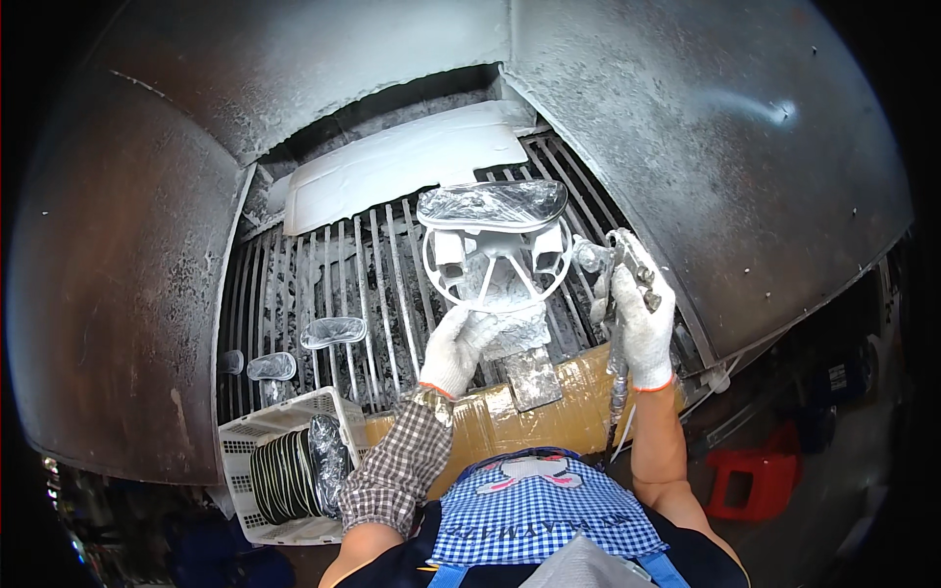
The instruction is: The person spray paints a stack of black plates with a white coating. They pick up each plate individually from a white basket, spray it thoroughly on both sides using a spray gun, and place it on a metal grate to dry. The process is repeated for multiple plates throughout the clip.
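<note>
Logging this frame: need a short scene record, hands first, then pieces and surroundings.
left hand: gloved, at near rim of white wheel; grip unclear
right hand: gloved, holding spray gun
wheel: spoked, film-wrapped pad at its far side
base: slatted grate
back: pale sheet on grate
lower left: white crate with dark striped parts
lower right: red stool
</note>
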Action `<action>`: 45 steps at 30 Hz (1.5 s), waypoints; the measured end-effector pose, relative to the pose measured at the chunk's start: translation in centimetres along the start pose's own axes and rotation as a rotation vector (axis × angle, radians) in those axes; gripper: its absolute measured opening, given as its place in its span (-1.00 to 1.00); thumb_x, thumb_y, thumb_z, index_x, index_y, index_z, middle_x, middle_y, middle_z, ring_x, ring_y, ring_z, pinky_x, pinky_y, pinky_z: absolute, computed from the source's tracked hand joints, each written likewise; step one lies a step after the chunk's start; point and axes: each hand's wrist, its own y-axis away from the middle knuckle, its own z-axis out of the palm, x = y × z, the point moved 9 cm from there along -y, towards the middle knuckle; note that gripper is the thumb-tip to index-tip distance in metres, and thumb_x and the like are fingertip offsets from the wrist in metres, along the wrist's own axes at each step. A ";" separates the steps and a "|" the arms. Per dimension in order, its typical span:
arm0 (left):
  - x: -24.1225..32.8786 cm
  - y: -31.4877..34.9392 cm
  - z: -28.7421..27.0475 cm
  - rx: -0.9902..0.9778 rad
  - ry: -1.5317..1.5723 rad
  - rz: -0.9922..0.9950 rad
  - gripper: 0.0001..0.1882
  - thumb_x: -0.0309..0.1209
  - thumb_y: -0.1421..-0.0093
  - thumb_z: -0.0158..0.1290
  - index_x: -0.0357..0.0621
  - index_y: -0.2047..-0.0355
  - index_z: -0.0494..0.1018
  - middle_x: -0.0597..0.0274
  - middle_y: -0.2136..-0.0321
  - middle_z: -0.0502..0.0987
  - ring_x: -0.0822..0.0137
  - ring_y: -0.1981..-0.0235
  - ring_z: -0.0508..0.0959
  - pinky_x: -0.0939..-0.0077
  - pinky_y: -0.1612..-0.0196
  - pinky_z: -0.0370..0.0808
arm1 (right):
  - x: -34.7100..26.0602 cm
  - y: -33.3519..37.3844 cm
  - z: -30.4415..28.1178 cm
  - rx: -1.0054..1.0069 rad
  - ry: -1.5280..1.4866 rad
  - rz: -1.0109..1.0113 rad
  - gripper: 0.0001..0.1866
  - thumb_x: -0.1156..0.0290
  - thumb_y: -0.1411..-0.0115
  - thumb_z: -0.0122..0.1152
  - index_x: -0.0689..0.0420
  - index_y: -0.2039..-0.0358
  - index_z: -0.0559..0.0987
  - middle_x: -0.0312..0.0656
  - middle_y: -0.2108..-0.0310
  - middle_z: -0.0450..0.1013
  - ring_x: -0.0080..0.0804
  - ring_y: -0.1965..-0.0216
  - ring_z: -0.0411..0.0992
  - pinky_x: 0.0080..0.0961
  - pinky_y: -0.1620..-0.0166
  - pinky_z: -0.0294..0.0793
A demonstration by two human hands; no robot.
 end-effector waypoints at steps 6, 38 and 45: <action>2.0 0.4 0.2 0.013 -0.010 0.062 -0.67 -0.33 -0.48 0.08 -0.34 -0.10 0.49 -0.12 0.00 0.63 -0.08 -0.03 0.65 0.00 -0.15 0.65 | -0.5 0.1 -0.9 0.016 0.055 -0.025 -0.49 0.43 -0.48 0.20 0.28 -0.38 0.42 -0.32 0.37 0.50 -0.69 0.42 0.42 -0.69 0.35 0.49; -4.3 0.4 3.3 -0.061 0.023 -0.045 -0.50 -0.33 -0.42 0.12 -0.25 -0.29 0.37 -0.06 -0.12 0.57 -0.05 -0.12 0.59 -0.02 -0.16 0.59 | -2.9 3.6 -2.3 -0.023 0.153 -0.064 -0.48 0.44 -0.47 0.19 0.32 -0.38 0.42 -0.26 0.28 0.58 -0.68 0.40 0.45 -0.67 0.30 0.48; -1.5 1.4 3.4 -0.035 -0.057 -0.008 -0.55 -0.32 -0.48 0.03 -0.35 -0.26 0.38 -0.18 -0.19 0.54 -0.15 -0.19 0.56 -0.07 -0.25 0.57 | -2.2 3.2 -2.8 -0.061 0.055 -0.011 -0.48 0.45 -0.46 0.19 0.34 -0.38 0.41 -0.25 0.26 0.58 -0.67 0.41 0.46 -0.67 0.30 0.49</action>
